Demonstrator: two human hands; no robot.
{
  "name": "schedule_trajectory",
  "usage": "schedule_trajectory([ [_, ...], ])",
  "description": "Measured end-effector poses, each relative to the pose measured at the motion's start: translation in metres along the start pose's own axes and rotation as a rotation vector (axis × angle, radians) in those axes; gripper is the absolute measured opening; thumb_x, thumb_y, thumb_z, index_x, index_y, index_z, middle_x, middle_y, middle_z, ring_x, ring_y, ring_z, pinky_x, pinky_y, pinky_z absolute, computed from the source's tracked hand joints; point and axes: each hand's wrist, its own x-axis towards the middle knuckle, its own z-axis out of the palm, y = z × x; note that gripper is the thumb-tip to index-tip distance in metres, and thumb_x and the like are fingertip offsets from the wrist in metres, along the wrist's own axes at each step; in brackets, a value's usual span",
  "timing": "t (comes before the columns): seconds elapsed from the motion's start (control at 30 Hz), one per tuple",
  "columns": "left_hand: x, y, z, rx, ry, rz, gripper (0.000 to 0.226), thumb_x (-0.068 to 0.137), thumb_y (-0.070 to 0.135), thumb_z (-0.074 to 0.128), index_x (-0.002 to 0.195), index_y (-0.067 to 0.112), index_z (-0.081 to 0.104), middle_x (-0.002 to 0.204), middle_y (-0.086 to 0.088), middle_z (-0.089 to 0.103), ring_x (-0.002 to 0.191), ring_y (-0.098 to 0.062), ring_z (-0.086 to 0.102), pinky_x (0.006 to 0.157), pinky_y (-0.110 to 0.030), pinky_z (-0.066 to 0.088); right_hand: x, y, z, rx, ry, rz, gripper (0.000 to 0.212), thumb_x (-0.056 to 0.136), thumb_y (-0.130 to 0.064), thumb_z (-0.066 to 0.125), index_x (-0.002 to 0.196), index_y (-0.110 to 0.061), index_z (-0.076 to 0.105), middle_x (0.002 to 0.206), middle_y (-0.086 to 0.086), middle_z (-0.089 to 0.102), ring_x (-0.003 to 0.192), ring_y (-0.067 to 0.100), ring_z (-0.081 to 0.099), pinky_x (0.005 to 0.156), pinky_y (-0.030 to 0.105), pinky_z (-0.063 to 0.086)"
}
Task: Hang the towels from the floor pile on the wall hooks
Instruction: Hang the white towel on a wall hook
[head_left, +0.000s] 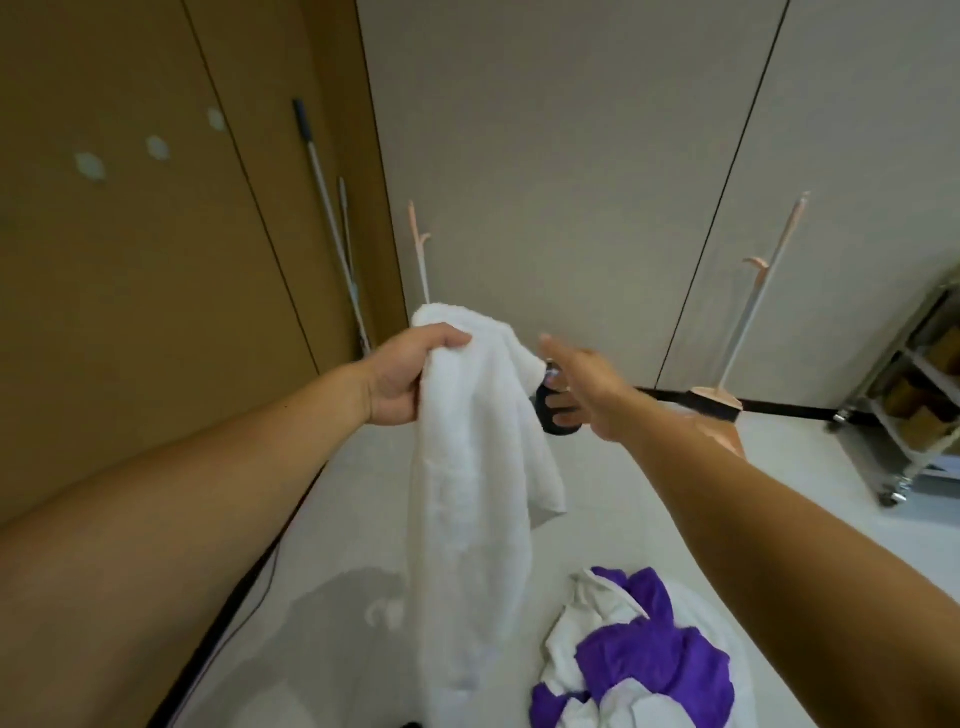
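Note:
My left hand (410, 374) grips the top of a white towel (467, 519) that hangs down long in front of me. My right hand (582, 389) reaches forward just right of the towel with fingers spread, holding nothing; a dark object shows behind its fingers. On the floor at the lower right lies the pile of white and purple towels (639, 660). Two pale stands with pink hooks rise by the beige wall: the left hook stand (422, 244) just above the towel, the right hook stand (763, 280) further right.
A mop handle (327, 208) leans in the corner against the brown wall panels at left. A metal cart on wheels (914, 395) holding boxes stands at the far right. A dark cable runs along the floor edge at lower left.

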Motion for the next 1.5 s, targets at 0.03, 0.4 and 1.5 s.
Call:
schedule_trajectory([
  [0.03,-0.011,0.002,-0.002,-0.028,0.03,0.028,0.04,0.089,0.032,0.056,0.122,0.009,0.06,0.118,-0.015,0.066,0.11,-0.031,0.063,0.099,-0.044,0.046,-0.005,0.011,0.008,-0.047,-0.074,0.071,0.06,0.082,-0.071,0.051,0.107,-0.018,0.06,0.114,0.009,0.063,0.1,0.033,0.063,0.087,0.047,0.053],
  [0.4,-0.111,-0.004,-0.059,-0.146,0.078,0.141,0.056,0.086,0.042,0.055,0.128,0.004,0.058,0.131,-0.019,0.058,0.121,-0.035,0.055,0.107,-0.045,0.038,-0.055,0.042,0.095,0.368,-0.893,0.273,0.061,0.092,-0.055,0.051,0.137,-0.013,0.053,0.135,0.013,0.058,0.119,0.035,0.058,0.1,0.049,0.046],
  [1.5,-0.381,-0.065,-0.322,0.005,0.932,0.142,0.039,0.093,0.031,0.055,0.129,0.016,0.049,0.113,-0.004,0.055,0.093,-0.022,0.057,0.068,-0.033,0.047,-0.121,-0.072,0.298,0.137,-0.246,-0.162,0.034,0.075,-0.007,0.079,0.106,-0.018,0.069,0.097,0.001,0.067,0.084,0.022,0.063,0.055,0.029,0.049],
])
